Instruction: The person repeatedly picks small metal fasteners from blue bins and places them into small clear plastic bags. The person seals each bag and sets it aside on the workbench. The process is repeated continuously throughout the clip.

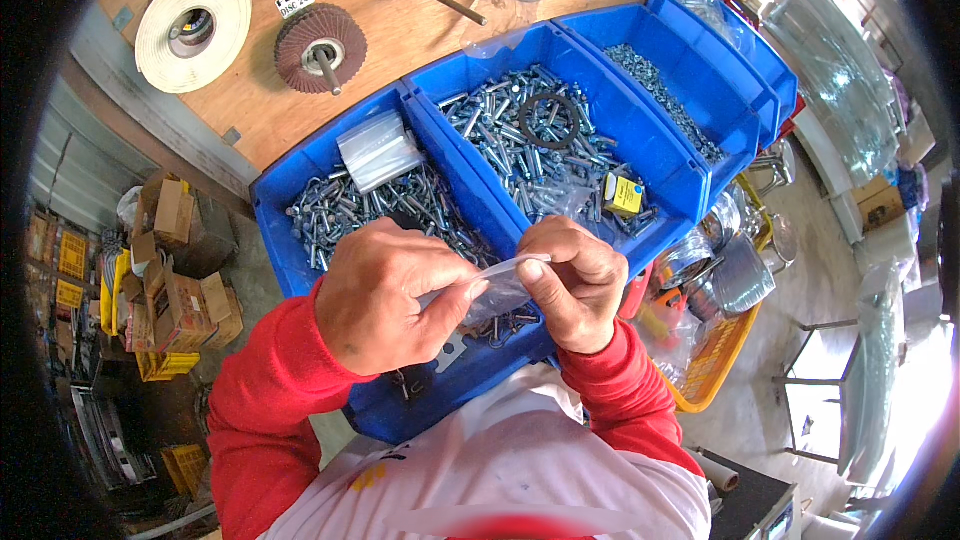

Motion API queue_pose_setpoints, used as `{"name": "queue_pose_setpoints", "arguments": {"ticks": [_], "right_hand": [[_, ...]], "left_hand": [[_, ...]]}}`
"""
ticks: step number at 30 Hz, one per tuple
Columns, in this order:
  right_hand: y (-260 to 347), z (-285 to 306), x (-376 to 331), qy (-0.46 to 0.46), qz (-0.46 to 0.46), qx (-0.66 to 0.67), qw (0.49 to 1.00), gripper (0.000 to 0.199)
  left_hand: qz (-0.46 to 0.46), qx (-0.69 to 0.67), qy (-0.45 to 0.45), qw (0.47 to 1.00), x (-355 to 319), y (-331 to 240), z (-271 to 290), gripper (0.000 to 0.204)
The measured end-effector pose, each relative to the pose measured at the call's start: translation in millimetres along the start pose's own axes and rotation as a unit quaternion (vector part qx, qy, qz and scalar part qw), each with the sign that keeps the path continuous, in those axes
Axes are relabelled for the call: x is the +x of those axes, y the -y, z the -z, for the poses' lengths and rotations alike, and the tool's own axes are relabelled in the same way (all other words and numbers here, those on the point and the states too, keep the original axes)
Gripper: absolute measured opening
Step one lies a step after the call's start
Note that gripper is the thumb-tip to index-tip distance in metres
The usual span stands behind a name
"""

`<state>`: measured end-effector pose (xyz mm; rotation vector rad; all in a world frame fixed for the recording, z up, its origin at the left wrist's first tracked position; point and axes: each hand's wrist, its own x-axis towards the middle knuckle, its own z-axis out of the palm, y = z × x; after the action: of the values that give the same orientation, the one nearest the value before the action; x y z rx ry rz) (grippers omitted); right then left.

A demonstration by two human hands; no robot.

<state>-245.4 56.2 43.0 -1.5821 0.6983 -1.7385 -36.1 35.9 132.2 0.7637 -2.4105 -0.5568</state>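
A wooden board (pixel 400 30) fills the top of the view, with a white buffing wheel (pixel 193 28) and a reddish flap disc (pixel 321 46) hung on pegs. Below it sits a row of blue bins: the left bin (pixel 290 175) is heaped with silver bolts (pixel 345 210) and has a stack of clear plastic bags (pixel 378 150) lying on the heap, the middle bin (pixel 650 155) holds more bolts with a black rubber ring (pixel 549 121) and a small yellow box (pixel 625 194) on top, and the right bin (pixel 720 70) holds finer screws. A yellow basket (pixel 715 365) stands at the lower right, beside the bins, and cardboard boxes (pixel 175 290) lie on the floor to the left. The person, in red sleeves, holds both hands over the front edge of the left and middle bins. Between them is a small clear bag (pixel 500 290), pinched on both sides: it lies just right of the left hand (pixel 385 295) and just left of the right hand (pixel 570 280), touching both. Its long axis runs roughly left to right, slightly tilted, with the upper edge rising toward the right hand and the body sagging down toward the bolts. The left hand is mostly closed, thumb and curled fingers gripping the bag's left side. The right hand is likewise nearly closed, thumb pressed against the forefinger on the bag's upper right edge.
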Motion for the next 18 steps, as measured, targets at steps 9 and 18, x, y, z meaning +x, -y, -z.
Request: {"name": "queue_pose_setpoints", "arguments": {"ticks": [9,18], "right_hand": [[3,0,4,0.023,0.023,-0.041,0.999,0.008],[15,2,6,-0.012,0.036,-0.083,0.996,0.009]], "left_hand": [[-0.009,0.006,-0.012,1.000,-4,4,4,0.005],[-0.011,-0.038,-0.043,0.998,-8,9,5,0.012]]}}
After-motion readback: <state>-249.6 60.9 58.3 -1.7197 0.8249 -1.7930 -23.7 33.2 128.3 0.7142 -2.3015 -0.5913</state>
